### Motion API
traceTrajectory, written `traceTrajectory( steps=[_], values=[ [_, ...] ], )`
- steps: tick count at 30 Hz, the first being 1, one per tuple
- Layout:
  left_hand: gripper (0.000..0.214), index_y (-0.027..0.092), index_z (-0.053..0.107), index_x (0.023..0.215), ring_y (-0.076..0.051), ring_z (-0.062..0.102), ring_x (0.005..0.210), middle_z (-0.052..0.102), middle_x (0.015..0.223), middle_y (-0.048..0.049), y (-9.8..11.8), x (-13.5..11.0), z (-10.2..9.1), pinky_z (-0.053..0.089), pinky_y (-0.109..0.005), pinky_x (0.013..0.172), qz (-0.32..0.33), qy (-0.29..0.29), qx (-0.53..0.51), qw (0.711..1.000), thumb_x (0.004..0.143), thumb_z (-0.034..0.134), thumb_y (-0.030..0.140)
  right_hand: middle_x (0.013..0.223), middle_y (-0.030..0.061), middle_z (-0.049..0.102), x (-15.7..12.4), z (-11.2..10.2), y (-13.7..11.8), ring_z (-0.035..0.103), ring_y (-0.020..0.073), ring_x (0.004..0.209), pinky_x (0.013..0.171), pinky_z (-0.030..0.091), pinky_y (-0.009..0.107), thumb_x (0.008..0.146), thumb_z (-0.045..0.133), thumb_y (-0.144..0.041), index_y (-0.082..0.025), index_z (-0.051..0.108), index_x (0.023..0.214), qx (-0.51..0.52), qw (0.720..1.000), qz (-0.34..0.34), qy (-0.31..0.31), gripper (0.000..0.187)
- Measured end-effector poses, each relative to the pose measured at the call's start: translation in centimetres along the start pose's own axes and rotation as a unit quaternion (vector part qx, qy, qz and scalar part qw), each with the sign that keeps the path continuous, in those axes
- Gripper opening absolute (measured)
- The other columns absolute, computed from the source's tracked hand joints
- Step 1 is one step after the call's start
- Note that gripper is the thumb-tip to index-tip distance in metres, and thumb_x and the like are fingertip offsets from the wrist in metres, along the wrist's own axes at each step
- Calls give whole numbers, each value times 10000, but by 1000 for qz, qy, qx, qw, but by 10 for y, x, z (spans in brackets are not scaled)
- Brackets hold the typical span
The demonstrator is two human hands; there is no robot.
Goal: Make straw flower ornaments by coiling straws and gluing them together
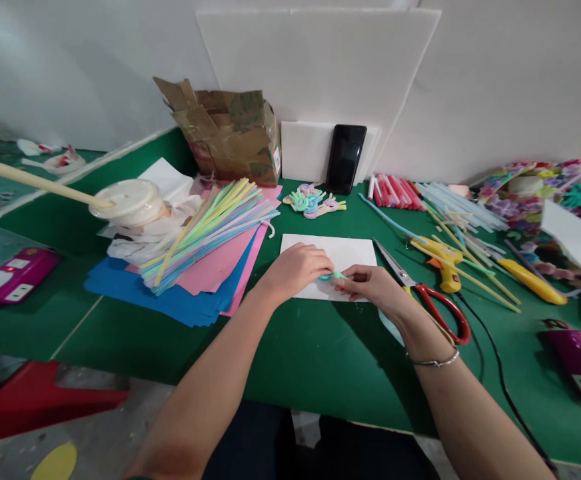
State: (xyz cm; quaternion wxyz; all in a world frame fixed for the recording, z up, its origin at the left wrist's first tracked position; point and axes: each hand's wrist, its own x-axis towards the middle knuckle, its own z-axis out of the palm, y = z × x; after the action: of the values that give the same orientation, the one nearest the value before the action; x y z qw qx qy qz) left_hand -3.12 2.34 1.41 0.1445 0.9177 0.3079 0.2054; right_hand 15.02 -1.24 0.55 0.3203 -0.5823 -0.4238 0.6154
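Observation:
Over a white sheet of card (pixel 355 250), both hands meet at a small curled green and blue pipe cleaner (pixel 339 275). My left hand (pixel 298 268) comes in from the left, its fingers bent and pressed on the blue side. From the right, my right hand (pixel 373 287) pinches the green end between thumb and fingers. Part of the curl is hidden by the fingertips. Behind the card lies a cluster of coiled pastel pipe cleaners (pixel 310 201). Red-handled scissors (pixel 440 307) rest beside my right hand, partly under the forearm.
A yellow glue gun (pixel 443 260) with a black cord and a yellow utility knife (pixel 533 280) lie right. Bundled pipe cleaners (pixel 210 230) cover coloured paper at left, near a lidded cup (pixel 128 200) with a straw. Behind stand a cardboard box (pixel 235 143) and a phone (pixel 346 159).

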Motion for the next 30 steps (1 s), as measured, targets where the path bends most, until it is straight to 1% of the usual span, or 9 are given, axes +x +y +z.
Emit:
traceTrajectory(
  steps=[5,8,11,13,15,18,21,25,30],
  values=[
    [132,175,648,805,-151,597,804,694,827,0,3,1,5,356,-277,714,-9,34,49,998,849,529,213,531,-32,627,0,4,1,564,73,496,546,506,205,421,832,-380,-162,661,598,38,999,-9,33,328],
    [156,176,644,790,-153,609,788,698,807,-7,8,2,11,368,-280,724,-34,79,76,993,858,507,207,544,-30,641,2,7,2,584,80,515,572,519,209,382,842,-383,-168,653,586,84,995,-20,54,352],
    [163,192,647,771,-150,614,698,694,730,-3,17,2,20,386,-274,695,-99,128,105,981,851,506,207,543,-32,647,3,12,3,592,78,522,587,525,205,342,848,-393,-171,647,582,139,986,-35,79,384],
    [153,200,652,781,-159,610,628,674,639,-7,23,3,27,384,-264,610,-165,142,121,969,841,516,233,554,-28,652,3,15,4,596,76,530,599,527,204,363,845,-402,-170,651,593,161,981,-51,92,380],
    [162,202,651,821,-169,621,628,683,655,-20,29,3,33,385,-257,572,-217,153,117,957,849,498,244,584,-21,665,2,17,5,605,78,552,619,531,208,400,839,-405,-169,660,614,176,977,-68,97,365],
    [169,210,639,901,-168,643,667,703,729,-26,35,4,37,414,-245,583,-268,165,39,948,856,478,236,622,-15,680,2,18,6,615,86,571,642,537,224,420,839,-400,-172,667,632,198,972,-81,96,356],
    [177,213,630,917,-157,650,710,706,782,-25,33,7,35,442,-233,612,-285,171,-111,937,855,465,226,626,-13,684,3,17,6,617,87,572,652,535,227,422,841,-384,-171,669,643,207,971,-77,91,353],
    [161,175,619,848,-151,642,753,693,832,-34,18,11,31,462,-228,642,-286,154,-306,895,834,464,218,656,-3,696,5,12,5,626,91,594,689,534,236,431,839,-378,-170,665,645,207,972,-69,82,346],
    [143,157,631,798,-155,618,771,672,803,-33,8,12,29,467,-254,684,-270,139,-393,868,777,537,262,703,8,702,5,8,6,632,102,620,723,534,262,485,818,-381,-175,661,671,199,972,-81,91,319]
  ],
)
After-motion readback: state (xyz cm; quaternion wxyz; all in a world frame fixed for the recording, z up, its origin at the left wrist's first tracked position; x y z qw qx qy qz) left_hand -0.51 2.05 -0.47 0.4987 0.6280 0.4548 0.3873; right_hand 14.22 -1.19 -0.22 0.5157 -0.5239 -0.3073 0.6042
